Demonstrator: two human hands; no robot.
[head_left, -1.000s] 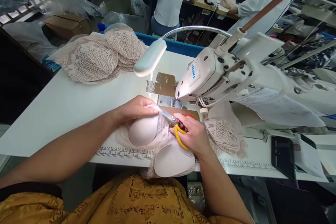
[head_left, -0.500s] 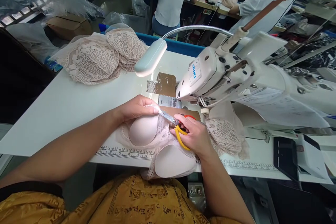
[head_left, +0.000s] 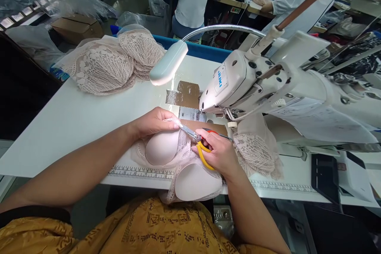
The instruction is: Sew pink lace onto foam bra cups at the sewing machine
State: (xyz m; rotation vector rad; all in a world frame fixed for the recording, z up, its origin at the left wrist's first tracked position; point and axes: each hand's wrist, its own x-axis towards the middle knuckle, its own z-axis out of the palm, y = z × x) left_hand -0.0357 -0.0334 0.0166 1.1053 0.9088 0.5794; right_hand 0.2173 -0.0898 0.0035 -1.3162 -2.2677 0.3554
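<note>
A pale pink lace bra with two smooth moulded cups lies at the table's front edge, one cup partly over the rim. My left hand pinches the lace edge of the bra above the left cup. In my right hand is a pair of scissors with yellow and red handles. Their blades point left, and the tips meet the lace at my left fingertips. Whether the blades are fully closed is hard to make out.
A white sewing machine stands just beyond my right hand, its lamp hanging over the table. Lace pieces are heaped at the back left and under the machine. A printed ruler runs along the front edge. Two people work behind.
The scissors' blades look closer together and their handles have shifted slightly. Both hands stay in nearly the same place. The whole view has tilted a little.
</note>
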